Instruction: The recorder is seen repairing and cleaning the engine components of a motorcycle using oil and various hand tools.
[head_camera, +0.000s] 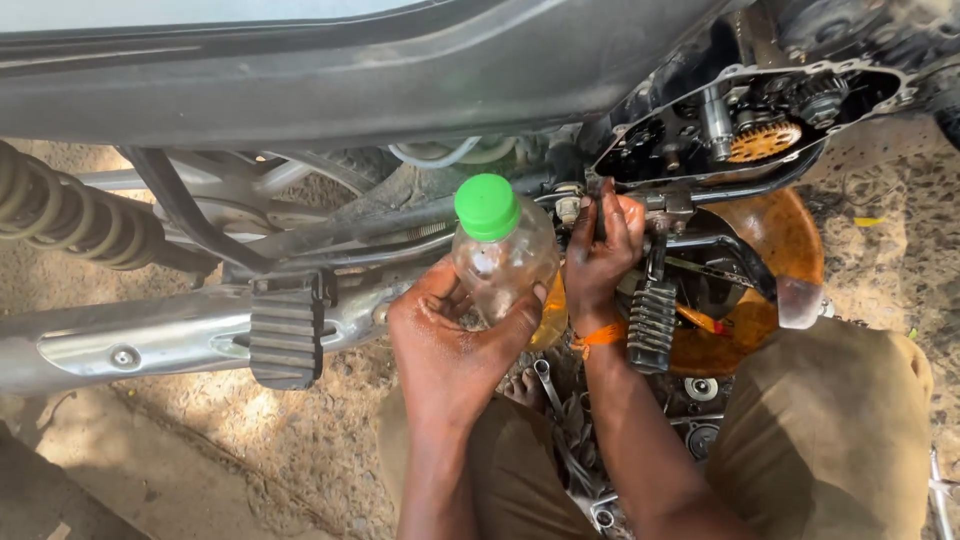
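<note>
My left hand (452, 345) holds a clear plastic bottle (507, 262) with a green cap, upright, with a little yellowish liquid at its bottom. My right hand (597, 255) is closed around a dark tool or part right under the motorcycle's open engine case (745, 120), where gears and shafts show. An orange band is on my right wrist. Both hands are oily. What the right hand grips is mostly hidden by its fingers.
A motorcycle fills the top, with its grey side panel (300, 70), chrome exhaust (140, 340), rear spring (70, 215) and two ribbed footpegs (287, 335). An orange basin (770, 260) sits under the engine. Wrenches and round parts (700, 388) lie on the sandy ground between my knees.
</note>
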